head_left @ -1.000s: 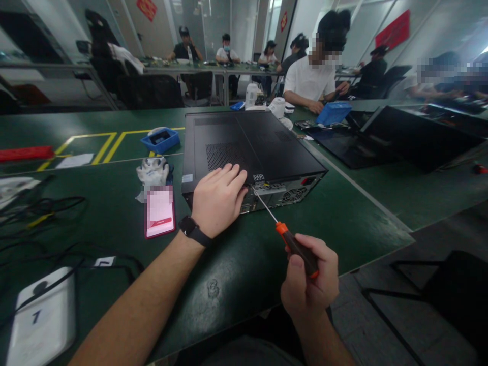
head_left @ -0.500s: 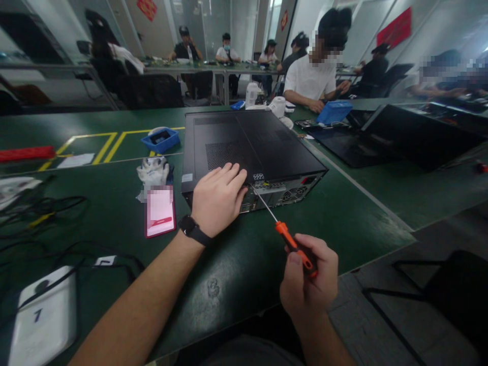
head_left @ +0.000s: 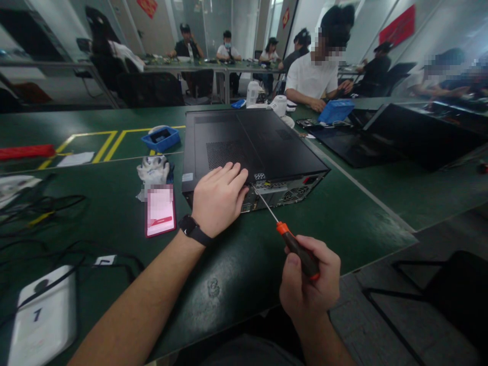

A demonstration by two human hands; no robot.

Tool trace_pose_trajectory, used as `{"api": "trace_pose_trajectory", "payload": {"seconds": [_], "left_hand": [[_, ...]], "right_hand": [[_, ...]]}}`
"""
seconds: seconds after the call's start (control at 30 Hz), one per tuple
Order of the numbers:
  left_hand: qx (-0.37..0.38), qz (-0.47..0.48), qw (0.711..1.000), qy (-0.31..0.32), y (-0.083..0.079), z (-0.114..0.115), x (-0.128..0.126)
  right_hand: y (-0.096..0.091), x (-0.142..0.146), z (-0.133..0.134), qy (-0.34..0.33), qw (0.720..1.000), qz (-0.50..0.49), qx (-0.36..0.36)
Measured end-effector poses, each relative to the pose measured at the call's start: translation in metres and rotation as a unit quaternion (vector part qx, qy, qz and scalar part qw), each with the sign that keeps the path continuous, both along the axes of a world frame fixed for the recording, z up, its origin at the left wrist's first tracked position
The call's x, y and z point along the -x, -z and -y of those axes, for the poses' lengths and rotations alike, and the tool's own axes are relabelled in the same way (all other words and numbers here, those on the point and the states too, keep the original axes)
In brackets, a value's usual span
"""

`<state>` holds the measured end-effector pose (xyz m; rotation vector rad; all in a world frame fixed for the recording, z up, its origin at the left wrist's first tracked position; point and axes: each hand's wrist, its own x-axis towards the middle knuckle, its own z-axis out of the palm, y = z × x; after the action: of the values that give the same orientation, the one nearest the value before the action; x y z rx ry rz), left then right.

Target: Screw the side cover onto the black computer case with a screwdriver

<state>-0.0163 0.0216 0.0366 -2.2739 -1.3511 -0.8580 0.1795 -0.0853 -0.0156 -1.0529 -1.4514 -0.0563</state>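
A black computer case [head_left: 267, 134] lies flat on the green table, its rear panel with fan grille turned toward me. My left hand [head_left: 219, 195] rests on the case's near edge, fingers stretched out over the top and thumb down by the rear panel. In my right hand [head_left: 310, 284] is a screwdriver [head_left: 301, 253] with an orange and dark handle, gripped between thumb and fingers. Its thin shaft slants up and left to the rear panel's upper edge, beside my left thumb. The tip's exact contact point is too small to make out.
Left of the case are a phone [head_left: 160, 216], work gloves [head_left: 154, 170] and a blue bin [head_left: 160, 139]. Cables and a white device [head_left: 46, 315] lie at lower left. A dark flat panel [head_left: 423, 134] leans at right. Across the table a person [head_left: 312, 76] sits working.
The screwdriver handle has turned about its axis, its dark side now facing me. My left hand stays on the case; the shaft still reaches the same spot.
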Motion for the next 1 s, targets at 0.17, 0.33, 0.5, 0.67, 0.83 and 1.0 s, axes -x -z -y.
{"api": "trace_pose_trajectory", "payload": {"seconds": [0.17, 0.33, 0.5, 0.67, 0.83, 1.0], "left_hand": [[0.003, 0.002, 1.000, 0.003, 0.000, 0.000, 0.000], [0.007, 0.007, 1.000, 0.005, 0.001, 0.000, 0.000], [0.007, 0.007, 1.000, 0.003, 0.001, 0.000, 0.000], [0.009, 0.012, 1.000, 0.006, 0.000, 0.000, 0.000], [0.011, 0.008, 1.000, 0.004, 0.000, 0.001, 0.000], [0.014, 0.018, 1.000, 0.007, 0.000, 0.001, 0.000]], "right_hand": [[0.006, -0.002, 0.004, 0.054, 0.997, -0.011, 0.055], [0.002, -0.001, 0.002, -0.005, 0.999, -0.031, 0.036], [-0.007, 0.002, -0.002, -0.007, 0.999, 0.021, -0.024], [0.001, 0.001, 0.002, 0.064, 0.997, -0.006, 0.043], [0.002, -0.001, 0.001, 0.006, 1.000, -0.013, 0.010], [-0.001, 0.001, 0.002, 0.049, 0.999, 0.005, 0.015]]}}
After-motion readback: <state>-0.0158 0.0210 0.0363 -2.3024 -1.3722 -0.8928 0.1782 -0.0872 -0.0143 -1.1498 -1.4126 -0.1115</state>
